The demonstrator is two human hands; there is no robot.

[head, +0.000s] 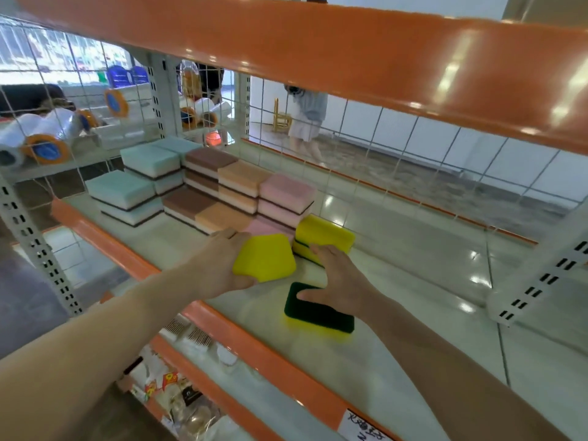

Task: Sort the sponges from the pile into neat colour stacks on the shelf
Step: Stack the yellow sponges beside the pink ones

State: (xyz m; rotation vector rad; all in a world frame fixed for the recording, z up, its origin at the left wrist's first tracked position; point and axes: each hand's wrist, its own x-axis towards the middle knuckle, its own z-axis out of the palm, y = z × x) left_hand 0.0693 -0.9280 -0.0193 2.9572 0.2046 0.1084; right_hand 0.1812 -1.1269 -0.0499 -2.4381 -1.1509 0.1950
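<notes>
My left hand grips a yellow sponge just above the shelf. My right hand reaches in with straight fingers; its fingertips touch the lower sponge of a yellow stack and its thumb lies on a sponge lying green side up. Left of these stand sorted stacks: pink, orange, brown and mint. Lower front stacks of mint, brown and orange sit before them. A pink sponge is partly hidden behind my left hand.
An orange rail edges the shelf front, and another orange shelf hangs overhead. Wire mesh backs the shelf. Rolls of film lie on the far shelf at left. A person stands beyond the mesh. Packaged goods fill the shelf below.
</notes>
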